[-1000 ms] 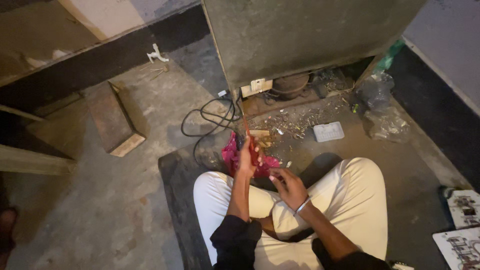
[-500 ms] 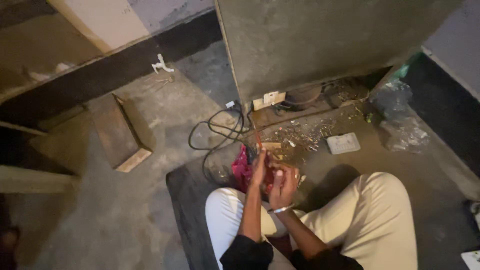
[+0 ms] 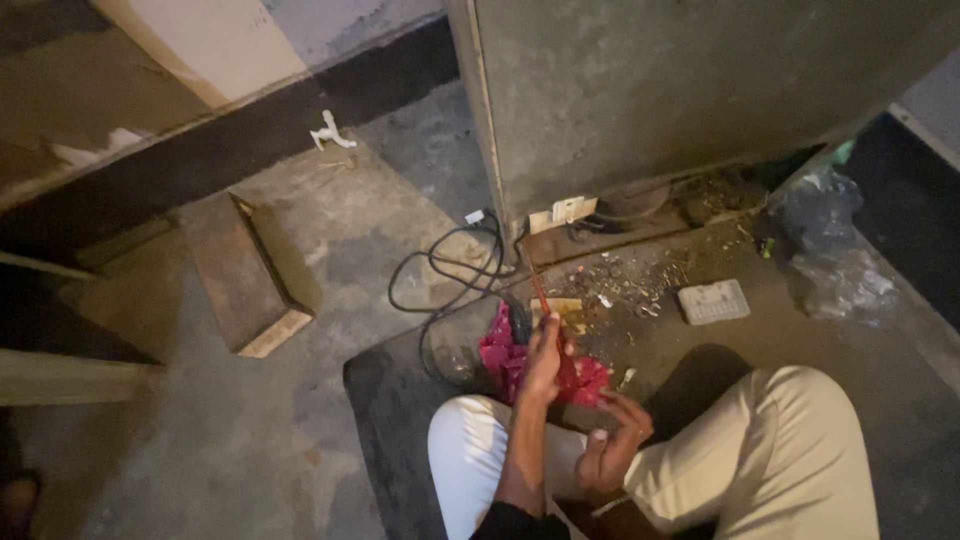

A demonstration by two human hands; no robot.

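Note:
I sit cross-legged in cream trousers (image 3: 790,460) on a dark mat (image 3: 395,420). My left hand (image 3: 546,362) is raised in front of my knees and grips a thin red-handled tool (image 3: 541,297), its shaft pointing up and away. Under and beside that hand lies a crumpled pink-red cloth (image 3: 497,352). My right hand (image 3: 614,442), with a bangle at the wrist, rests lower, over my lap, fingers curled inward; whether something small is in it is hidden.
A big grey metal cabinet (image 3: 700,90) stands ahead, with scraps and screws littering the floor at its base. A black cable (image 3: 447,270) loops to the left, beyond it a wooden block (image 3: 240,275). A white rectangular piece (image 3: 713,301) and a plastic bag (image 3: 835,255) lie at right.
My right hand has come away from the left hand and dropped toward my lap. The left hand keeps the red tool raised. The view has shifted a little.

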